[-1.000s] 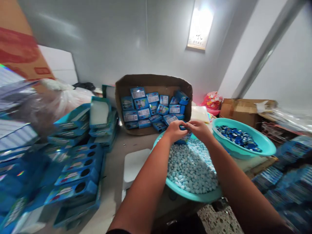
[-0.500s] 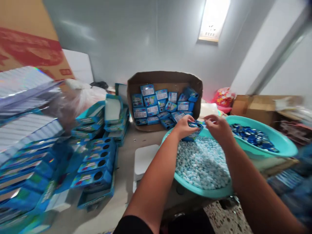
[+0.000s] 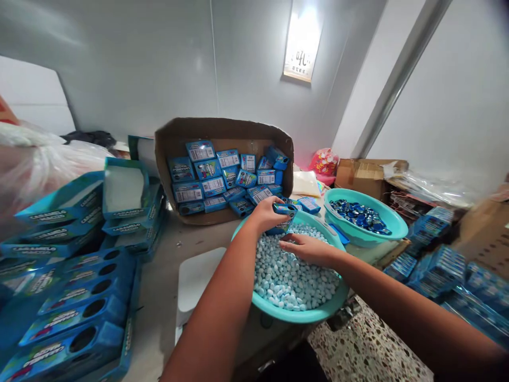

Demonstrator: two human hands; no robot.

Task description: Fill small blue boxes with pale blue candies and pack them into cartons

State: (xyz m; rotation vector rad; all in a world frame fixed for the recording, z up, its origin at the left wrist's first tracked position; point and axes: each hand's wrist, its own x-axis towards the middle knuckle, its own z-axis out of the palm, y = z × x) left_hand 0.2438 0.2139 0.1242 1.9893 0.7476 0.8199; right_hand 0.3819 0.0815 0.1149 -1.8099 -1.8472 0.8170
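My left hand (image 3: 267, 215) grips a small blue candy box (image 3: 280, 225) over the back of a turquoise basin (image 3: 294, 317). Pale blue and white candies (image 3: 290, 276) fill much of that basin. My right hand (image 3: 304, 248) lies low over the candies, just in front of the box, fingers stretched and touching the heap. Nothing shows in its fingers, though their undersides are hidden. Behind the basin, a cardboard carton (image 3: 222, 127) lies with its opening toward me, holding several printed blue boxes (image 3: 212, 185).
To the right sits a second turquoise basin (image 3: 393, 228) with shiny blue caps (image 3: 360, 216). A white scale-like device (image 3: 199, 276) is left of my arm. Blue boxes with round holes (image 3: 79, 339) and stacked display trays (image 3: 125, 212) stand at left. Wrapped blue packs (image 3: 437, 270) lie far right.
My right hand has come down from beside the box's top to the candies. The left hand still holds the box. The view has swung to the right.
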